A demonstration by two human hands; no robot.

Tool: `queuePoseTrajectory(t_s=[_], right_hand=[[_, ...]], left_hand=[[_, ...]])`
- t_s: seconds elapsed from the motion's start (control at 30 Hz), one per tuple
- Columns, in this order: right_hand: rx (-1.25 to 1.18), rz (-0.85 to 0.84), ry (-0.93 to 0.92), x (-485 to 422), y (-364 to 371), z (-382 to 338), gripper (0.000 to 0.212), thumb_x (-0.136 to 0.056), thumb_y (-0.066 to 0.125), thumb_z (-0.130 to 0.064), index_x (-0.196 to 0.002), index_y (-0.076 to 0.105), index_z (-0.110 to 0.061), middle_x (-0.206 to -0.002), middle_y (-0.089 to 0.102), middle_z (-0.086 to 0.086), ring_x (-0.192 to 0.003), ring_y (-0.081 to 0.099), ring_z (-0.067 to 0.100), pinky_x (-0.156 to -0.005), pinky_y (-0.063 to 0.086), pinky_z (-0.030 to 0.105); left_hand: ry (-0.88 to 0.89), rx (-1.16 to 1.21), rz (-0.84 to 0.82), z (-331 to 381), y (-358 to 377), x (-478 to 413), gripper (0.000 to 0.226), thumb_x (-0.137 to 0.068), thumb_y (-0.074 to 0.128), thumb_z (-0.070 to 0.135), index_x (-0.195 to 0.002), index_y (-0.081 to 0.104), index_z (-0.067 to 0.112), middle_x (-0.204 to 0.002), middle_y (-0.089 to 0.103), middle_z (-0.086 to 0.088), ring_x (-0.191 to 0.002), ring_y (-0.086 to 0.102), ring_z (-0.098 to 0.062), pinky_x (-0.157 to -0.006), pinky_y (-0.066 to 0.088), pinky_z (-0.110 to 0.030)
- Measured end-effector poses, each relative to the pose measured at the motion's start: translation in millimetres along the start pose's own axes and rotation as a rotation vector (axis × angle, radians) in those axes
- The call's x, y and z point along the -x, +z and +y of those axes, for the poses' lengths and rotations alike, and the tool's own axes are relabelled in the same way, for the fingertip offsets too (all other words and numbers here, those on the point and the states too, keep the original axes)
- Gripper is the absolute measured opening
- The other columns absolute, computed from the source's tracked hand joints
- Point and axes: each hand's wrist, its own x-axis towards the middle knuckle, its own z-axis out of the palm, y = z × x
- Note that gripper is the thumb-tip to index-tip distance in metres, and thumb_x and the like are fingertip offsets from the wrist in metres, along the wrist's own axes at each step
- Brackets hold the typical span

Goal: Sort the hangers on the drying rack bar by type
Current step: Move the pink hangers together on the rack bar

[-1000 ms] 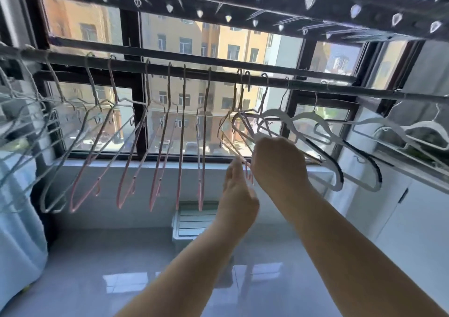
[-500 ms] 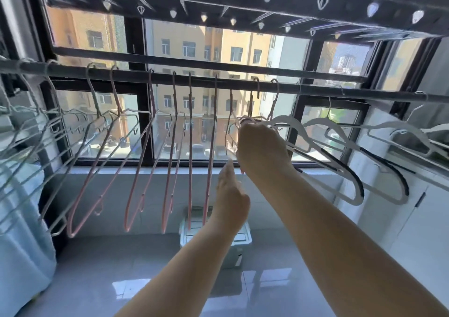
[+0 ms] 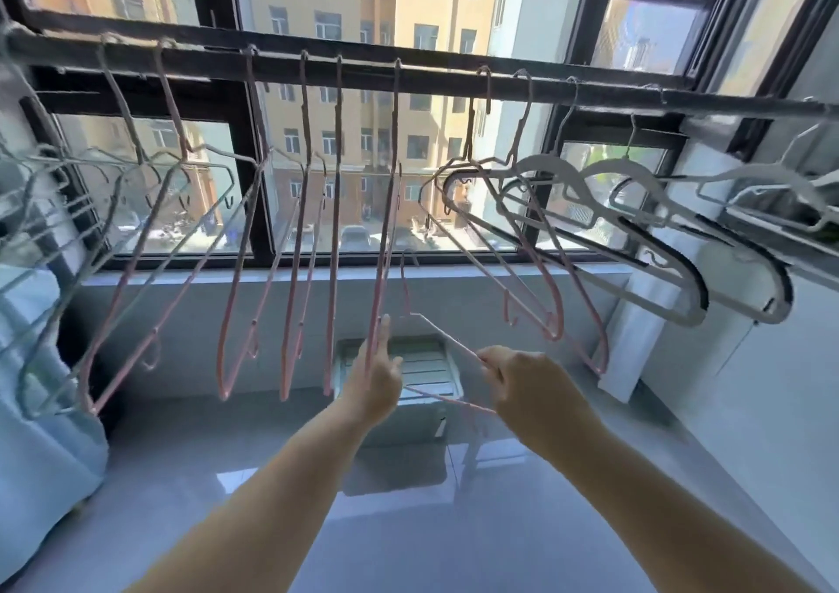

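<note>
One pink wire hanger (image 3: 447,335) is off the drying rack bar (image 3: 436,78), below mid-bar, pinched in the right hand's (image 3: 531,388) curled fingers. The left hand (image 3: 377,383) rests straight-fingered against a hung pink hanger (image 3: 386,229). The free hook may snag neighbouring hangers when rehung.

Only the arms and hands of the person are shown. The left forearm (image 3: 272,479) and the right forearm (image 3: 635,479) are seen bare from the wrist to the lower edge of the view, so where any clothing begins cannot be told. The left hand (image 3: 374,383) and the right hand (image 3: 526,383) are likewise bare. The fingers (image 3: 383,340) of the left hand are slim, and a short, rounded nail (image 3: 386,319) can be made out at one tip.
</note>
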Motion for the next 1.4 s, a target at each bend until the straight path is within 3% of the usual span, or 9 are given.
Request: queuePoseTrajectory(t_s=[0.1, 0.23, 0.43, 0.53, 0.73, 0.93, 1.13, 1.27, 1.4], right_hand=[[-0.217, 0.097, 0.016, 27, 6, 42, 0.020, -0.093, 0.049, -0.022, -0.101, 0.068, -0.021, -0.081, 0.072, -0.003, -0.075, 0.066, 0.017, -0.071, 0.054, 0.032], [-0.513, 0.093, 0.066, 52, 16, 78, 0.023, -0.091, 0.053, -0.012, -0.097, 0.068, -0.028, -0.059, 0.061, -0.030, -0.059, 0.057, -0.007, -0.057, 0.041, 0.005], [-0.910, -0.040, 0.178, 70, 43, 114, 0.029, -0.092, 0.050, -0.006, -0.091, 0.070, -0.027, -0.058, 0.040, 0.005, -0.051, 0.034, 0.009, -0.050, 0.032, 0.013], [-0.898, -0.060, 0.193, 74, 51, 127, 0.025, -0.092, 0.050, -0.008, -0.092, 0.070, -0.023, -0.059, 0.046, 0.005, -0.053, 0.041, 0.009, -0.054, 0.037, 0.011], [-0.950, 0.103, 0.387, 62, 78, 146, 0.020, -0.088, 0.058, -0.007, -0.099, 0.069, -0.019, -0.092, 0.070, -0.009, -0.092, 0.059, 0.010, -0.083, 0.046, 0.010], [-0.779, 0.085, 0.431, 42, 99, 139, 0.061, -0.090, 0.052, -0.003, -0.143, 0.029, -0.018, -0.148, 0.028, 0.004, -0.138, 0.026, 0.019, -0.109, 0.020, 0.028], [-0.765, -0.055, 0.294, 52, 113, 107, 0.057, -0.084, 0.054, 0.003, -0.135, 0.041, -0.019, -0.138, 0.038, 0.004, -0.133, 0.032, 0.020, -0.102, 0.021, 0.019], [-0.676, -0.311, 0.101, 78, 117, 68, 0.043, -0.085, 0.055, -0.003, -0.122, 0.053, -0.026, -0.123, 0.048, -0.006, -0.119, 0.043, 0.010, -0.082, 0.027, -0.003], [-0.664, -0.510, -0.069, 112, 121, 21, 0.039, -0.088, 0.057, -0.027, -0.126, 0.047, -0.033, -0.133, 0.044, -0.009, -0.116, 0.040, 0.002, -0.101, 0.028, 0.015]], left_hand=[[-0.093, 0.011, -0.055, -20, -7, 0, 0.057, -0.094, 0.041, 0.011, -0.143, 0.012, 0.012, -0.148, 0.023, -0.009, -0.135, 0.024, -0.025, -0.110, 0.019, -0.032], [-0.192, -0.093, -0.151, -59, -6, 5, 0.065, -0.091, 0.049, 0.019, -0.143, 0.010, 0.020, -0.150, 0.016, -0.014, -0.138, 0.017, -0.027, -0.113, 0.014, -0.039], [-0.205, -0.194, -0.221, -100, -6, 27, 0.039, -0.089, 0.052, 0.020, -0.127, 0.045, 0.020, -0.133, 0.046, -0.004, -0.123, 0.042, -0.022, -0.107, 0.031, -0.037], [-0.187, -0.138, -0.240, -96, -13, 45, 0.011, -0.091, 0.049, 0.017, -0.094, 0.059, 0.016, -0.097, 0.061, -0.001, -0.096, 0.056, -0.016, -0.087, 0.040, -0.026], [-0.127, 0.058, -0.213, -71, -21, 82, 0.027, -0.091, 0.046, 0.006, -0.071, 0.062, 0.014, -0.059, 0.052, 0.006, -0.057, 0.047, -0.005, -0.058, 0.039, -0.011], [-0.092, 0.023, -0.116, -50, -17, 86, 0.023, -0.091, 0.048, 0.010, -0.078, 0.066, 0.012, -0.058, 0.048, 0.004, -0.048, 0.039, -0.003, -0.050, 0.030, -0.013], [-0.136, 0.028, -0.047, -49, -17, 89, 0.021, -0.091, 0.047, 0.009, -0.081, 0.065, 0.013, -0.063, 0.050, 0.000, -0.054, 0.042, -0.004, -0.055, 0.033, -0.014], [-0.218, 0.226, -0.067, -39, -2, 94, 0.026, -0.093, 0.038, 0.003, -0.095, 0.063, 0.012, -0.070, 0.051, 0.000, -0.062, 0.041, -0.010, -0.058, 0.033, -0.017], [-0.279, 0.478, -0.080, -26, 17, 98, 0.027, -0.093, 0.035, -0.002, -0.100, 0.059, 0.009, -0.074, 0.050, -0.002, -0.061, 0.039, -0.010, -0.055, 0.032, -0.017]])
